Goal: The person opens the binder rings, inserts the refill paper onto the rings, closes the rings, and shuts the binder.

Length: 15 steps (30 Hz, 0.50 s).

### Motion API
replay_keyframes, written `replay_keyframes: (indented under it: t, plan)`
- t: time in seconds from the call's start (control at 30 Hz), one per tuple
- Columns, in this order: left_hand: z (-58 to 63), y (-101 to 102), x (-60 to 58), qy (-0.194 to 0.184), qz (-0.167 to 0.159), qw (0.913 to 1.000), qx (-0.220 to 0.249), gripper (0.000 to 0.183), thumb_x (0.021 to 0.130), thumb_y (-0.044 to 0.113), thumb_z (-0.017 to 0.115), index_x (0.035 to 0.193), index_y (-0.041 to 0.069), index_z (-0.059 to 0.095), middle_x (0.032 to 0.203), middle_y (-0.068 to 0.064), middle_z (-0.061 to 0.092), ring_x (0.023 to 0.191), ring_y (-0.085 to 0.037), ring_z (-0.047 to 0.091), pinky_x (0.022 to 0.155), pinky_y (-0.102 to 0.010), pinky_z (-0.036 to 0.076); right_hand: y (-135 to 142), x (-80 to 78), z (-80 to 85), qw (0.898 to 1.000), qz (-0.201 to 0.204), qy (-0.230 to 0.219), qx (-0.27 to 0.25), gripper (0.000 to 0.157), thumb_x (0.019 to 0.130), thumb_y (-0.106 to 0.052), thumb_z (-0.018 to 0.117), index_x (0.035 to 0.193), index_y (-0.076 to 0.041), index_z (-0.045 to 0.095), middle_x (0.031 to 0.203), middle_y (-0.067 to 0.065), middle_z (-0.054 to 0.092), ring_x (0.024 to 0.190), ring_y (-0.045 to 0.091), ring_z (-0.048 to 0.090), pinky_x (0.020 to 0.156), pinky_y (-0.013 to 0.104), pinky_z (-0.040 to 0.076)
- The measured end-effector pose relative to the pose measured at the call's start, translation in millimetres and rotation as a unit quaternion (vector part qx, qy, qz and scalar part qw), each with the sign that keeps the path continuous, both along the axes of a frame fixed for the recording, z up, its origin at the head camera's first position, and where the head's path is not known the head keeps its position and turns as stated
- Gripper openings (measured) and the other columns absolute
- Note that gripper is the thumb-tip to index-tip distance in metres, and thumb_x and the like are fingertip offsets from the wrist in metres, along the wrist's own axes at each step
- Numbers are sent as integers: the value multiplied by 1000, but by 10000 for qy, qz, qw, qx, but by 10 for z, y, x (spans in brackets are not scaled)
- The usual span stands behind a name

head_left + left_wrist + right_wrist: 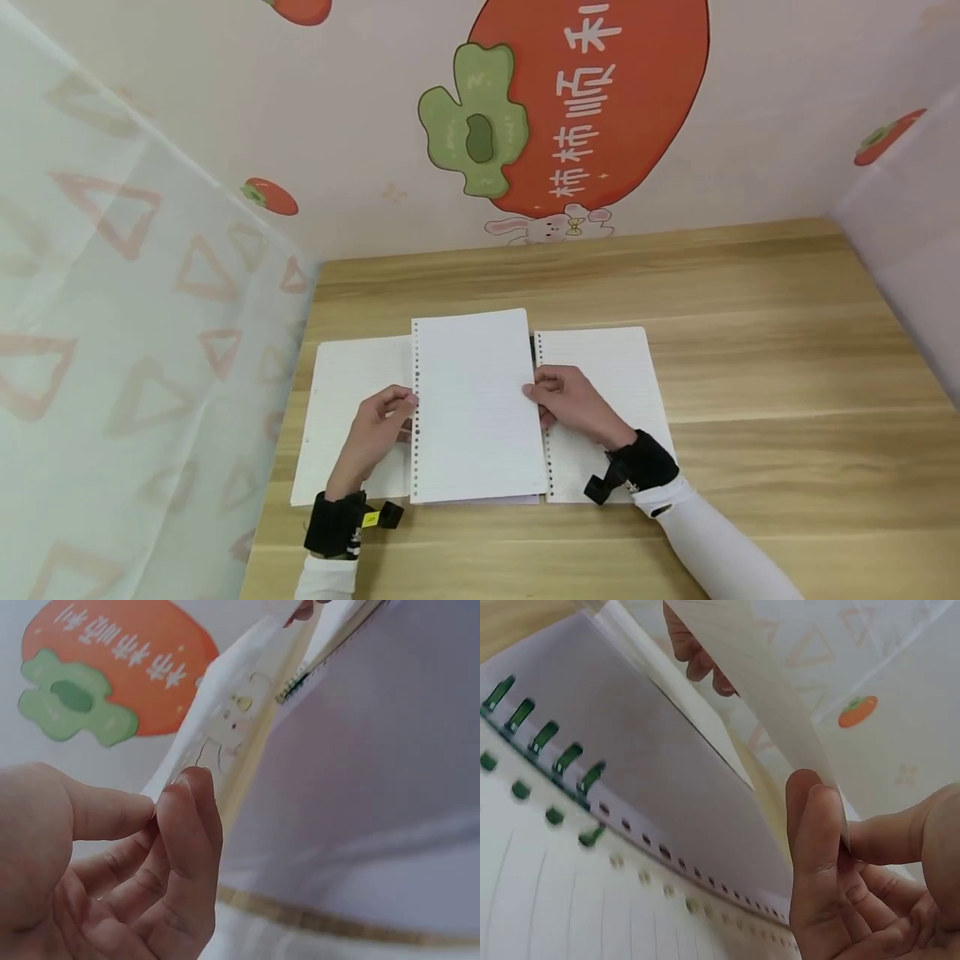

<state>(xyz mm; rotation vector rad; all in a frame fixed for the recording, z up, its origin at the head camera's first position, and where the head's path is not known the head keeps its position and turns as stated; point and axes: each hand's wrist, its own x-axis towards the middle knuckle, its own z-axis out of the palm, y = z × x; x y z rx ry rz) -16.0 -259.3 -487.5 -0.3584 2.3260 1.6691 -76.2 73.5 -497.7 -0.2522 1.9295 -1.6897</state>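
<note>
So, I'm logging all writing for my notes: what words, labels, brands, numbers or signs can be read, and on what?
"柿柿顺利": on the red fruit printed on the wall.
Yellow tag beside the left wrist strap: too small to read.
Held sheet: no words, only faint ruled lines.

Looks like a little desk nook, with a light-brown wooden table (765, 367) and pale wall sheets (367, 100) showing a big red fruit (637, 100) and pink triangles (137, 223).

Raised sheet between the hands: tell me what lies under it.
Under the raised sheet is a lavender surface with green rings along one edge. The head view shows only a strip of it; anything beneath that surface is covered.
</note>
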Motion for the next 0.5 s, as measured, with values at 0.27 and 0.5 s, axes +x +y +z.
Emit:
replay_keyframes:
  t: [0.27,0.5]
  plan:
    - [-4,421,-78,135,-449,9983,333,27,103,24,63,116,1,69,98,-17,72,65,-23,68,60,-37,60,463,44,-23,9966,-543,310,543,32,100,-35,65,98,-4,69,69,4,68,63,20,61,63,27,48]
    - [-88,795,-147,228,-1183,9925,223,27,104,29,60,110,5,71,79,-11,71,61,-23,67,55,-34,56,880,167,-58,9907,-1127,173,737,37,103,-35,61,111,-2,72,72,6,63,64,19,56,62,26,45]
